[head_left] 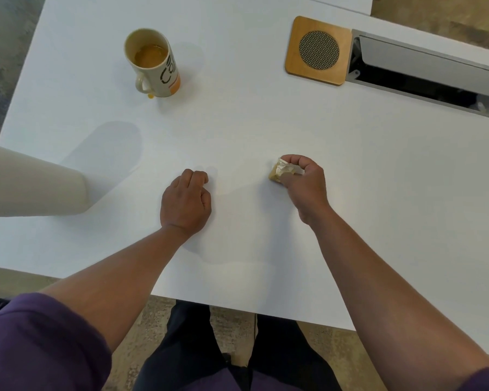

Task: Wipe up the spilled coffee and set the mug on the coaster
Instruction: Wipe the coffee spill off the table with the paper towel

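Head view: my right hand (304,183) clenches a coffee-stained paper wad (280,173) against the table (378,179), apparently for wiping; my left hand (185,203) rests fisted, empty. The mug (154,63), one drip at its base, stands well apart from the coaster (318,50).

White table (237,131), open grey cable hatch (424,71) at far right, beige cylinder (31,187) at left

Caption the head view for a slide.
Right hand clutches a coffee-stained paper wad; mug stands off the coaster.
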Motion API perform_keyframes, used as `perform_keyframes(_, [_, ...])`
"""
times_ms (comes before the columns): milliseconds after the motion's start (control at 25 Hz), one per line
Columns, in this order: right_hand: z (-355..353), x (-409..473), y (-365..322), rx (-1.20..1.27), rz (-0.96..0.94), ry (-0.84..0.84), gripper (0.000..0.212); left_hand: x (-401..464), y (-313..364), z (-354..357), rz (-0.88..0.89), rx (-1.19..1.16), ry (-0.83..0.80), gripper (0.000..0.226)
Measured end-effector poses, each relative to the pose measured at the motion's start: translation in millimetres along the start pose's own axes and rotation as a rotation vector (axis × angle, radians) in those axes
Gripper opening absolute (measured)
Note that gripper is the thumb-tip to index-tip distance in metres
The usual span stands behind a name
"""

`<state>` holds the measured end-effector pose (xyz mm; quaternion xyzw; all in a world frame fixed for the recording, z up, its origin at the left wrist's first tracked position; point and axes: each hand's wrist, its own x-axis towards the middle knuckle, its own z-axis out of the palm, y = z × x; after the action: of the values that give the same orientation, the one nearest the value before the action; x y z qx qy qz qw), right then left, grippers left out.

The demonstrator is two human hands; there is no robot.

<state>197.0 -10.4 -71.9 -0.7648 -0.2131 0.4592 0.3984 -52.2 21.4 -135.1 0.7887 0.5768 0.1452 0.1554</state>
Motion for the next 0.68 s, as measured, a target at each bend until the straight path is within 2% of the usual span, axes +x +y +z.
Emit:
perform_keyframes(80, [-4.6, -1.0, 1.9, -0.055, -0.036, -0.060, 0.043, -0.4, 0.3, 0.1, 0.000, -0.001, -0.001, 0.022])
perform_keyframes(160, [-7.8, 0.1, 2.7, -0.084, -0.073, -0.056, 0.046, -0.5, 0.5, 0.0, 0.002, 0.000, 0.001, 0.022])
perform_keyframes(440, [-9.4, 8.3, 9.5, -0.252, -0.231, 0.131, 0.012, 0.1, 1.5, -1.2, 0.004, 0.008, 0.011, 0.021])
perform_keyframes(520, [-9.7, 13.6, 12.4, -0.385, -0.327, 0.167, 0.005, 0.1, 2.0, -1.6, 0.005, 0.008, 0.015, 0.021])
perform_keyframes(680, [3.7, 10.4, 23.8, -0.740, -0.584, 0.044, 0.010, 0.2, 1.7, -0.9, 0.008, 0.007, 0.021, 0.021])
